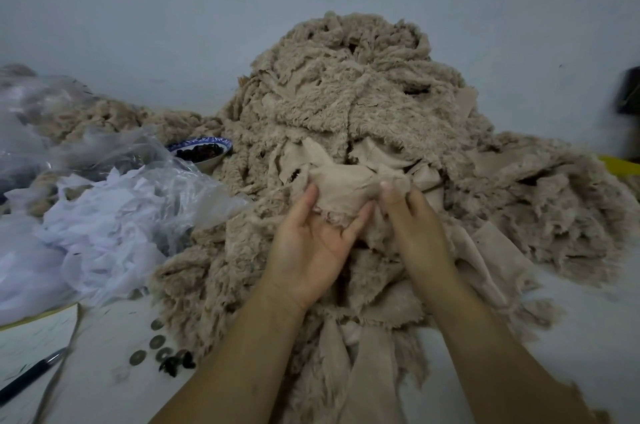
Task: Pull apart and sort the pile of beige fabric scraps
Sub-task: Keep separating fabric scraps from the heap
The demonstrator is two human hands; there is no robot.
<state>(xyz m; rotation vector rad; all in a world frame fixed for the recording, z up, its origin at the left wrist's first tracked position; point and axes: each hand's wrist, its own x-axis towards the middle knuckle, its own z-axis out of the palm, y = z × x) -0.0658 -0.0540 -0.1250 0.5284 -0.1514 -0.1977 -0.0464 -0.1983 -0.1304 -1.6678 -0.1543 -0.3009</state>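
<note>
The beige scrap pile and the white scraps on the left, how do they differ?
The beige scrap pile is fuzzy and plush; the white scraps look thin and smooth. The beige pile is heaped high against the wall; the white scraps lie low, partly under clear plastic. The left hand and right hand grip a beige piece; the white scraps lie untouched. Both are loose cut fabric.

Blurred, frame-cropped: dark object (pixel 629 91), right edge of table (pixel 114 337). Mostly under pile (pixel 346 94): yellow item (pixel 620 164). Cropped: pen (pixel 29 377), near-left corner. Indistinct: bowl (pixel 204 164) contents.
</note>
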